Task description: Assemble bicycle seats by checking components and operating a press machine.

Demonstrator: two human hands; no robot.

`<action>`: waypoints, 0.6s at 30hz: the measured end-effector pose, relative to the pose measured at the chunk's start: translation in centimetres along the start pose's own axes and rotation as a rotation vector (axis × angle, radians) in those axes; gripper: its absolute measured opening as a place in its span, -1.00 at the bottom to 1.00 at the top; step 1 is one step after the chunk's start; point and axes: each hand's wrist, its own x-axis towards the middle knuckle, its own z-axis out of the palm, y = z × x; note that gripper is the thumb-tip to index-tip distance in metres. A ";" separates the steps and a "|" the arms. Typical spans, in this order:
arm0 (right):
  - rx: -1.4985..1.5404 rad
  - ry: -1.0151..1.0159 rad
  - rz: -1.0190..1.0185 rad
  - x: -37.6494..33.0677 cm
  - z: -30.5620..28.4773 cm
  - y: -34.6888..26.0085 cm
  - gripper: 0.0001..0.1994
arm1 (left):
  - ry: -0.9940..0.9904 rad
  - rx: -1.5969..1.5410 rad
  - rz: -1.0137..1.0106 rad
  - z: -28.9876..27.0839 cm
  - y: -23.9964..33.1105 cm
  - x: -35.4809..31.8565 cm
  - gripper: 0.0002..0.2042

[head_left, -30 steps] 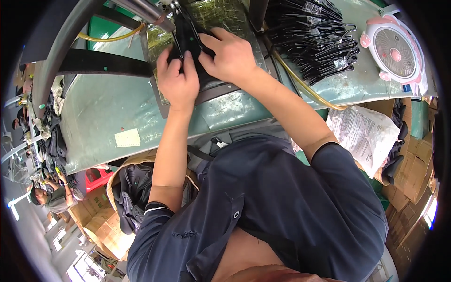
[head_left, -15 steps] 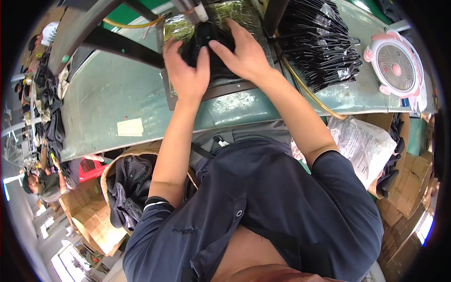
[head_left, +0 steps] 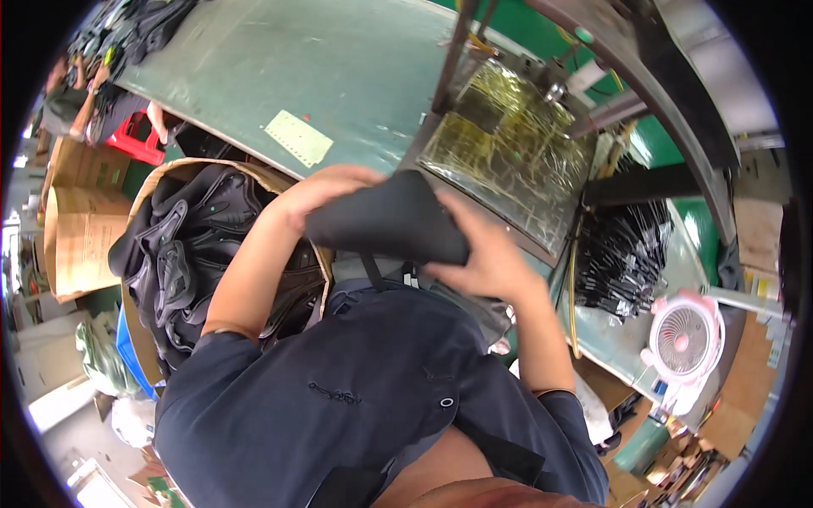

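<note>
A black bicycle saddle (head_left: 385, 218) with a smooth cover is held in front of my chest, off the bench. My left hand (head_left: 326, 190) grips its left end, fingers partly hidden behind it. Around the right end curves my right hand (head_left: 491, 254), thumb on the near side, slightly blurred. Left of my left forearm, several black saddles (head_left: 199, 245) lie piled in an open carton (head_left: 161, 169). The film-covered plate (head_left: 517, 161) of the press lies beyond my right hand.
The press's dark metal frame (head_left: 644, 182) rises at the right. Behind it lie a bundle of black metal rails (head_left: 622, 262) and a pink fan (head_left: 684, 337). A pale card (head_left: 298, 138) rests on the green bench (head_left: 339, 59). Another person (head_left: 72, 110) is at far left.
Both hands have come from the press plate back toward my body, bringing the black saddle with them. My view has turned left, so the press now appears farther right.
</note>
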 end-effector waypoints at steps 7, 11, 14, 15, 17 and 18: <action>0.936 -0.209 0.396 11.2 7.2 -1.7 -0.42 | 1.042 -0.185 0.243 -6.0 -3.3 -13.0 -0.50; 1.303 0.371 0.142 25.1 5.1 2.2 -0.48 | 1.582 0.925 0.127 -11.6 -9.0 -16.9 -0.44; 1.287 0.555 0.085 26.1 4.7 0.0 -0.34 | 1.580 1.554 -0.032 -12.6 -12.7 -18.5 -0.41; 1.183 0.501 0.025 24.6 4.9 -1.0 -0.28 | 1.532 1.379 -0.081 -13.6 -14.6 -18.7 -0.37; 1.104 0.394 0.055 20.5 5.6 -0.7 -0.29 | 1.527 1.155 -0.191 -14.4 -16.2 -18.6 -0.28; 1.027 0.292 0.089 18.2 5.6 -0.1 -0.29 | 1.518 1.052 -0.261 -15.0 -15.9 -18.3 -0.26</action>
